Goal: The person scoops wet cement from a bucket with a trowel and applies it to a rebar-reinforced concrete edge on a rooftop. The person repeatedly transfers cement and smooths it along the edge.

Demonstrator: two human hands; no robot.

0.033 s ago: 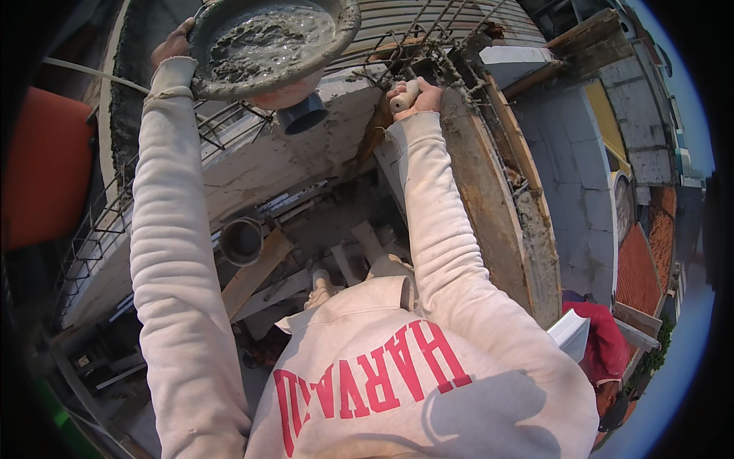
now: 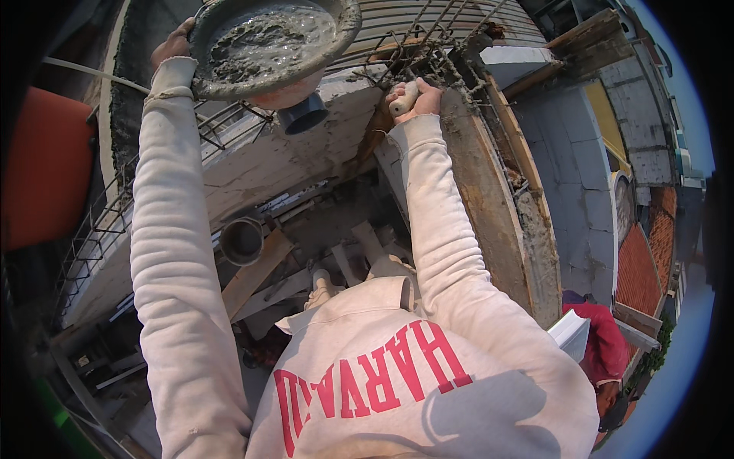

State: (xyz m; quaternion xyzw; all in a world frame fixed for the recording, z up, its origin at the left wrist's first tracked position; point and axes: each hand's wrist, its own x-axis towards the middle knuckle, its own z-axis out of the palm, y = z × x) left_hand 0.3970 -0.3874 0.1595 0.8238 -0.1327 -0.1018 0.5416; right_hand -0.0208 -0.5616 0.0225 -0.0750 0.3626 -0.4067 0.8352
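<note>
My left hand (image 2: 172, 44) grips the left rim or handle of a round, mortar-coated bucket (image 2: 340, 42), raised at the upper left and holding wet grey mortar (image 2: 260, 46). A dark blue cylinder (image 2: 300, 115) shows beneath the bucket's reddish underside. My right hand (image 2: 415, 99) is closed on a pale cylindrical handle (image 2: 403, 101); the rest of that tool is hidden among steel rebar (image 2: 428, 34) and the mortar-smeared top of the timber formwork (image 2: 497, 176).
A grey pipe or container (image 2: 241, 241) lies below among planks (image 2: 256, 275). An orange object (image 2: 46, 168) stands at left. A co-worker's red sleeve (image 2: 596, 344) shows at lower right, near tiled roofs (image 2: 636, 268). A pale block wall (image 2: 573, 199) runs along the right.
My right hand, with the pale handle, has shifted very slightly downward. My left hand and the bucket look unchanged.
</note>
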